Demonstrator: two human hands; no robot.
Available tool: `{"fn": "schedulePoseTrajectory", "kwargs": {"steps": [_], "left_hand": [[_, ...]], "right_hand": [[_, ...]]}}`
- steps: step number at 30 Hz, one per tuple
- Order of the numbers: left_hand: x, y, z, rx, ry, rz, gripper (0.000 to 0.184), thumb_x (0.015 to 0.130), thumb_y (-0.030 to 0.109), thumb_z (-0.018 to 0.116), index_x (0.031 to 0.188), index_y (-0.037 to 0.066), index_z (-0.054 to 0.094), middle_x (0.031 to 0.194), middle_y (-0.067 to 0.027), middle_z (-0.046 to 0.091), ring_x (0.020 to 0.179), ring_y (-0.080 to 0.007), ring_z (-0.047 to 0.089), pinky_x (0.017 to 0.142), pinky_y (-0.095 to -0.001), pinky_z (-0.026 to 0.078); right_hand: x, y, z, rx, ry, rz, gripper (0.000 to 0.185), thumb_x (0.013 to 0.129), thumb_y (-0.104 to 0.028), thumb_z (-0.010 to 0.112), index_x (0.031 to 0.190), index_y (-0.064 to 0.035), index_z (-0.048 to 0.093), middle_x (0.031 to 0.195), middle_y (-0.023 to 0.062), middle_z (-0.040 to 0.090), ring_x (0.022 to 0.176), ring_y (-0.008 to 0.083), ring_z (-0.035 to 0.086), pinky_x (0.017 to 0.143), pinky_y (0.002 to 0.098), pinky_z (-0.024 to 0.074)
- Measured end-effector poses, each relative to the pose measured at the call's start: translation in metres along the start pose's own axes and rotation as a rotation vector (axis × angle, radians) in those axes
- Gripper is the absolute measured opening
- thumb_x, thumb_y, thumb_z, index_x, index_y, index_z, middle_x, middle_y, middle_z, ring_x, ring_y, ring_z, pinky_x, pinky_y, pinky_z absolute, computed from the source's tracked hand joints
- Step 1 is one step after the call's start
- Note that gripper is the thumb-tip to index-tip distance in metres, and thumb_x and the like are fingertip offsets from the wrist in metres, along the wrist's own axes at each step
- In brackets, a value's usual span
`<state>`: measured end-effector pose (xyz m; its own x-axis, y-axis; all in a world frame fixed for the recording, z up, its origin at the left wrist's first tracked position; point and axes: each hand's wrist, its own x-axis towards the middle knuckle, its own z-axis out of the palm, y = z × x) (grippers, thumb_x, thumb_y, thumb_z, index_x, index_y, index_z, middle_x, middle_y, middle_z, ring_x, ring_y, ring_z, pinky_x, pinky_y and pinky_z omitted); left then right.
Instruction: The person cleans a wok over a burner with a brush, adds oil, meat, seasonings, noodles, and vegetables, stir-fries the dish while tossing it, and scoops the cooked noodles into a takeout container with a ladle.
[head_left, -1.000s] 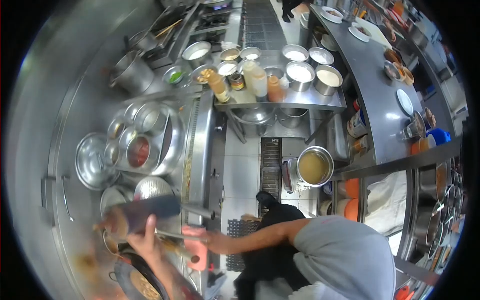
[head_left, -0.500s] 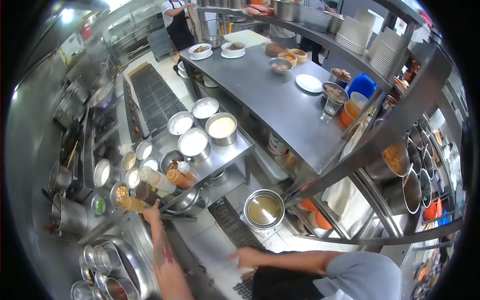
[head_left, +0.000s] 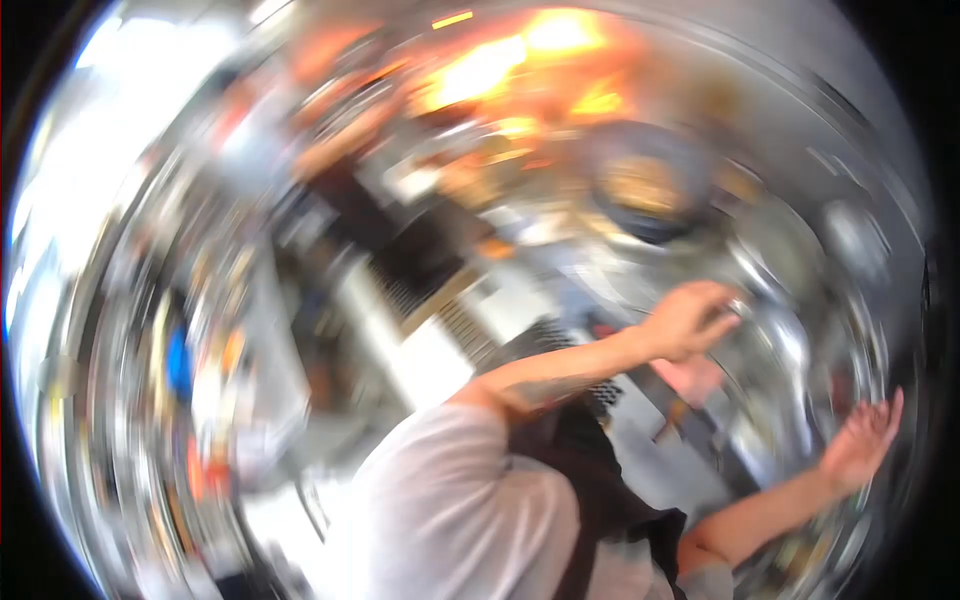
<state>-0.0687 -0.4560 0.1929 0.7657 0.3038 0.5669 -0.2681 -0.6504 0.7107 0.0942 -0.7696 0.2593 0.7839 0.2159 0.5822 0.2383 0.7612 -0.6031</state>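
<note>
Holding the left hand point(head_left: 690, 320) near blurred metalware point(head_left: 780, 335), with fingers curved but parted. Holding out the right hand point(head_left: 862, 440) farther to the right, with fingers open — and holding both apart from the dark pan point(head_left: 655, 226) of food point(head_left: 640, 184), near bright flames point(head_left: 520, 60).

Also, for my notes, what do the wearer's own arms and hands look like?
Both the left hand and right hand look ungloved, with bare forearms. The left forearm carries a dark tattoo. Short, pale grey-white sleeves end near the elbow, and a dark apron covers the front. Blur hides any rings.
</note>
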Motion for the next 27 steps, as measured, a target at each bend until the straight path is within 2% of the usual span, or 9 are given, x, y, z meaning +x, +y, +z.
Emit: {"fn": "schedulePoseTrajectory", "kwargs": {"steps": [2,7,9,12,13,17,20,23,27], "left_hand": [[-0.058,-0.038,-0.102,0.227,0.234,-0.204,0.035,0.087,0.030,0.067,0.110,0.003,0.064,0.102,-0.0169,0.066,0.093,-0.0331,0.064,0.083,-0.0425,0.051],[-0.307,-0.107,-0.323,0.586,0.823,-0.762,0.035,0.087,0.028,0.070,0.109,0.001,0.066,0.098,-0.0132,0.070,0.082,-0.0239,0.067,0.075,-0.0345,0.053],[-0.423,-0.094,-0.394,0.445,1.229,-0.821,0.027,0.089,0.026,0.067,0.104,0.004,0.069,0.089,-0.0101,0.071,0.083,-0.0203,0.067,0.077,-0.0322,0.053],[-0.581,-0.079,-0.502,0.414,1.794,-0.828,0.024,0.091,0.025,0.066,0.097,0.001,0.068,0.080,-0.0073,0.070,0.065,-0.0122,0.064,0.061,-0.0272,0.050],[-0.627,-0.080,-0.536,0.620,1.812,-0.881,0.024,0.091,0.024,0.066,0.097,0.001,0.069,0.077,-0.0048,0.069,0.063,-0.0123,0.063,0.059,-0.0252,0.049],[-0.694,-0.067,-0.654,0.582,1.933,-0.931,0.034,0.089,0.028,0.066,0.112,0.004,0.066,0.086,-0.0151,0.070,0.068,-0.0206,0.067,0.066,-0.0342,0.053],[-0.741,-0.090,-0.734,1.095,1.641,-1.136,0.048,0.087,0.029,0.066,0.128,0.006,0.058,0.093,-0.0212,0.069,0.082,-0.0334,0.068,0.076,-0.0415,0.054],[-0.766,-0.088,-0.808,0.976,1.636,-1.630,0.065,0.084,0.023,0.062,0.142,0.007,0.039,0.101,-0.0223,0.068,0.100,-0.0438,0.062,0.087,-0.0476,0.050],[-0.810,-0.093,-0.821,1.064,1.509,-1.634,0.034,0.086,0.018,0.060,0.117,0.004,0.059,0.100,-0.0230,0.066,0.098,-0.0410,0.063,0.085,-0.0486,0.049]], "right_hand": [[0.033,0.086,0.090,-0.103,0.012,0.209,0.053,0.101,-0.026,0.048,0.141,0.0078,0.038,0.104,0.0077,0.060,0.088,0.0172,0.057,0.084,0.0287,0.0471],[-0.048,0.261,0.289,0.049,-0.536,0.698,0.048,0.101,-0.029,0.051,0.136,0.0030,0.047,0.100,0.0059,0.062,0.083,0.0098,0.056,0.078,0.0258,0.0481],[-0.114,0.302,0.376,0.009,-0.650,0.882,0.040,0.099,-0.023,0.056,0.129,0.0024,0.052,0.094,0.0054,0.063,0.076,0.0093,0.057,0.069,0.0229,0.0493],[-0.209,0.345,0.479,-0.050,-0.990,0.880,0.031,0.098,-0.021,0.057,0.121,0.0004,0.057,0.088,0.0043,0.063,0.071,0.0088,0.057,0.064,0.0218,0.0492],[-0.244,0.358,0.507,-0.164,-1.134,0.867,0.028,0.098,-0.018,0.057,0.119,-0.0001,0.058,0.087,0.0043,0.062,0.070,0.0089,0.057,0.064,0.0218,0.0491],[-0.360,0.413,0.585,-0.379,-1.500,0.843,0.024,0.092,-0.007,0.061,0.115,0.0007,0.060,0.081,0.0046,0.062,0.068,0.0094,0.059,0.062,0.0229,0.0499],[-0.421,0.435,0.625,-0.458,-1.628,0.977,0.024,0.091,-0.007,0.062,0.114,0.0010,0.061,0.084,0.0068,0.066,0.068,0.0105,0.062,0.063,0.0237,0.0512],[-0.469,0.447,0.672,-0.471,-1.715,0.996,0.026,0.091,-0.009,0.064,0.115,-0.0001,0.062,0.082,0.0077,0.067,0.067,0.0102,0.062,0.063,0.0237,0.0511],[-0.522,0.453,0.747,-0.383,-1.988,0.853,0.029,0.089,-0.019,0.066,0.113,-0.0028,0.064,0.082,0.0077,0.068,0.065,0.0128,0.063,0.063,0.0281,0.0511]]}}
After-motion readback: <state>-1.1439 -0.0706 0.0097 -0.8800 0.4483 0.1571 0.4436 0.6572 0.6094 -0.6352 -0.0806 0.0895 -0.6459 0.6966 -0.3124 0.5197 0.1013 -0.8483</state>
